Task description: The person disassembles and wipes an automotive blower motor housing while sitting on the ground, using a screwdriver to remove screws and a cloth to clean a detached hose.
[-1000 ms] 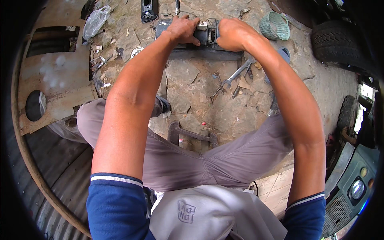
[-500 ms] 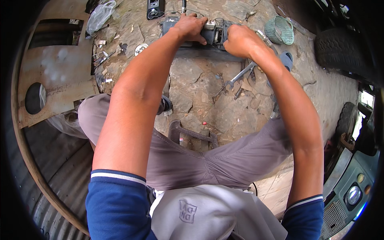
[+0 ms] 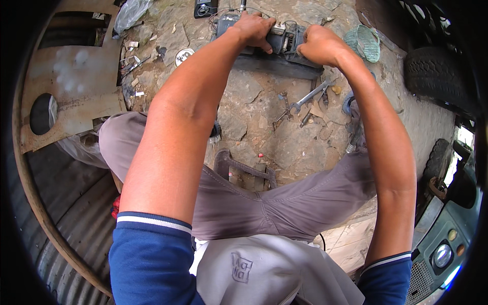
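Note:
At the top of the view lies a dark, grimy machine (image 3: 227,23) with a cylindrical body, a silvery fitting and thin wires, on a dark beam (image 3: 269,67). My left hand (image 3: 254,30) grips it from above, thumb down its side. At the machine's right end, my right hand (image 3: 325,46) is closed, its curled fingers against the housing; what they hold is hidden. Below the right hand, a large open-end wrench (image 3: 310,99) lies on the stone ground among smaller tools.
A rusty sheet panel (image 3: 71,81) and plastic bag (image 3: 132,12) are left; a black box (image 3: 206,7) at top; a round lid (image 3: 184,57). Right: a green basket (image 3: 363,43), tire (image 3: 437,73) and vehicle grille (image 3: 422,279). A metal frame (image 3: 244,168) lies between my legs.
The machine, both hands and the surrounding ground appear shifted right and upward in the picture, as the view has moved. Both hands are still on the machine.

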`<state>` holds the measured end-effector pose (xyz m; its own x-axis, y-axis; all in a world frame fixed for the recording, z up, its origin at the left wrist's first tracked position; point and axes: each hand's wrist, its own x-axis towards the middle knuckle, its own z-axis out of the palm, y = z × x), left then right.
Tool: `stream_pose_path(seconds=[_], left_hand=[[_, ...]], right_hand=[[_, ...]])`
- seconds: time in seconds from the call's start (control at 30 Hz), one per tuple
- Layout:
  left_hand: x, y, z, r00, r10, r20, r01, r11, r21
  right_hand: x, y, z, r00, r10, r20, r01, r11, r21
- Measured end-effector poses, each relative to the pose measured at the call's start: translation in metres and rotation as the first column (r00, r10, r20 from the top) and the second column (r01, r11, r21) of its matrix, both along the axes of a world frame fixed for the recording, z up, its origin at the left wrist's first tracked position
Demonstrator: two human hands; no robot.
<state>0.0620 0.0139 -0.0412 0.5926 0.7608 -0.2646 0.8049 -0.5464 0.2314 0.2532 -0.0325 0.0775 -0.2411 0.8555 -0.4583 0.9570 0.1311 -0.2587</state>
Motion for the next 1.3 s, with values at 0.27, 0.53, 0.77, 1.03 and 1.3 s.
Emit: stream_pose_path(seconds=[0.27,0.53,0.77,1.03,1.3], left_hand=[[0.0,0.002,-0.003,1.0,0.0,0.005,0.0,1.0,-0.006],[-0.001,0.002,-0.003,1.0,-0.001,0.012,0.0,1.0,0.016],[0.0,0.001,-0.005,1.0,0.014,-0.002,-0.014,1.0,0.008],[0.0,-0.002,-0.001,0.999,0.019,-0.026,-0.019,1.0,-0.005],[0.0,0.001,-0.002,1.0,0.015,-0.019,-0.015,1.0,-0.025]], right_hand=[[-0.005,0.002,0.009,1.0,-0.011,0.022,0.012,0.998,-0.053],[-0.007,0.002,0.009,0.999,0.022,0.041,-0.02,0.999,-0.044],[-0.009,0.0,0.009,0.997,0.055,0.056,-0.054,0.998,-0.026],[-0.001,-0.013,0.009,0.873,0.458,0.168,-0.475,0.877,0.073],[-0.008,-0.012,0.007,0.951,0.27,0.149,-0.278,0.96,0.035]])
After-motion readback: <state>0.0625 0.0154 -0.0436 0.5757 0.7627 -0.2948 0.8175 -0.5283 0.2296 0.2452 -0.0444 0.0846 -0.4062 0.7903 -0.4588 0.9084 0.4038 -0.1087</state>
